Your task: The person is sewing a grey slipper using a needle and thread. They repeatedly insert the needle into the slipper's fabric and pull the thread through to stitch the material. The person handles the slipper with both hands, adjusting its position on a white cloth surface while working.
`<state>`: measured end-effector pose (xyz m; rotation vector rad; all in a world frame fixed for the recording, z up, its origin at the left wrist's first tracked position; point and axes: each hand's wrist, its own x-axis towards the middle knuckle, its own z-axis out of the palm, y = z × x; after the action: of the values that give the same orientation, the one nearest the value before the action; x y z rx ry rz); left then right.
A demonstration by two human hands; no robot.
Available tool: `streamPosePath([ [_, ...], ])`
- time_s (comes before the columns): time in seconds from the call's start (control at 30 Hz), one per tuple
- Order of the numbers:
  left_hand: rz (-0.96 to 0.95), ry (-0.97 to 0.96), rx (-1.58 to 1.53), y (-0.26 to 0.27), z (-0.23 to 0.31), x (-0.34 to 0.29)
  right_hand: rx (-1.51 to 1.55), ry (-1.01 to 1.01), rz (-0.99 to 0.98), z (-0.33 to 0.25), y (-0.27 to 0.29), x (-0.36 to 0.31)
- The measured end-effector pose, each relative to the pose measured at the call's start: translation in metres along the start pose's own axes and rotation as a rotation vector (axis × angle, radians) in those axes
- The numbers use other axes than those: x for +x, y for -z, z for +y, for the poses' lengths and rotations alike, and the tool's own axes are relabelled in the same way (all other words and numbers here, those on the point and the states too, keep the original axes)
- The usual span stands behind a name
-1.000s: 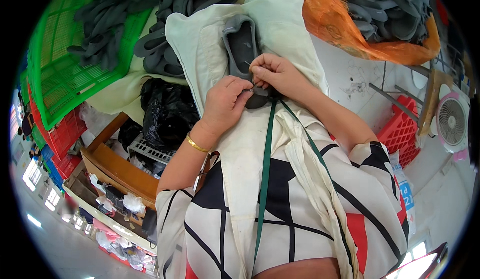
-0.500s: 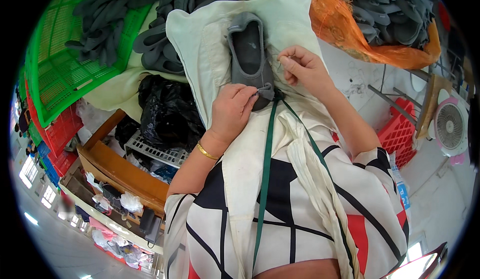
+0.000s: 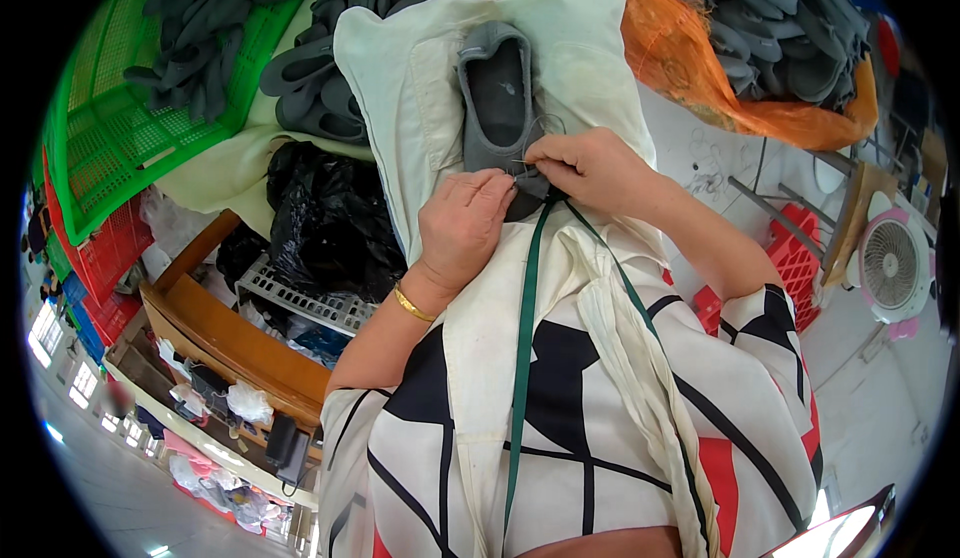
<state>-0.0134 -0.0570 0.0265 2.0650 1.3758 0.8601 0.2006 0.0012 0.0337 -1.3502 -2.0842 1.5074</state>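
A dark grey slip-on shoe (image 3: 480, 143) lies on the pale cloth over my lap, its opening up and its toe toward me. On the toe my left hand (image 3: 460, 220) is closed, fingertips pinching the edge of a small grey fabric bow (image 3: 527, 196). My right hand (image 3: 598, 170) is closed too, thumb and forefinger pinched on a thin needle (image 3: 520, 162) right above the bow. A fine loop of thread (image 3: 549, 120) curls over the right fingers. The needle's tip is too small to make out against the shoe.
Grey shoes fill a green basket (image 3: 120, 148) at the far left and an orange sack (image 3: 690, 68) at the far right. A black plastic bag (image 3: 325, 223) sits left of my lap, above a wooden drawer (image 3: 235, 323). A fan (image 3: 893, 261) stands at right.
My right hand has come down and left, from beside the shoe to its toe, bringing the needle against my left fingertips. My left hand has stayed at the bow.
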Motion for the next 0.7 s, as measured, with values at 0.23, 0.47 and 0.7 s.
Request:
streamPosePath([
  [0.23,-0.008,-0.024,0.032,0.000,0.001,0.002,-0.027,0.000,-0.038,-0.001,0.002,0.003],
  [0.47,-0.015,-0.047,0.050,-0.002,0.000,0.002,-0.145,0.018,-0.116,-0.007,0.009,0.009],
  [0.7,-0.032,-0.035,0.047,-0.004,0.000,0.002,-0.091,0.018,-0.152,-0.002,0.006,0.017],
])
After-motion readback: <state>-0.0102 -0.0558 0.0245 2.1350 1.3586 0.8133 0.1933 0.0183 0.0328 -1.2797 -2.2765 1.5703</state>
